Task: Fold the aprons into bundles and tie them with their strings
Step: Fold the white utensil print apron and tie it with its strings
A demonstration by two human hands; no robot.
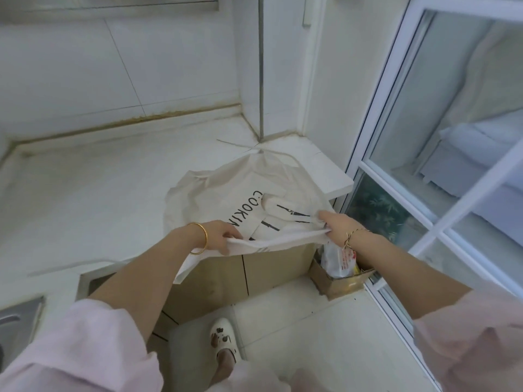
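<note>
1. Head view: your cream apron (pixel 215 190) lies crumpled on the white counter (pixel 99 193) near its right corner, with the near hem lifted off the front edge.
2. Black print on it reads "COOKIN"; a fold hides the rest.
3. Your left hand (pixel 223 234) pinches the near hem, and your right hand (pixel 332 222) grips the same hem further right.
4. One string (pixel 230 143) trails toward the wall corner.
5. A cardboard box (pixel 336 287) of packets sits on the floor below your right wrist; the red print on the packets is too blurred to read.
</note>
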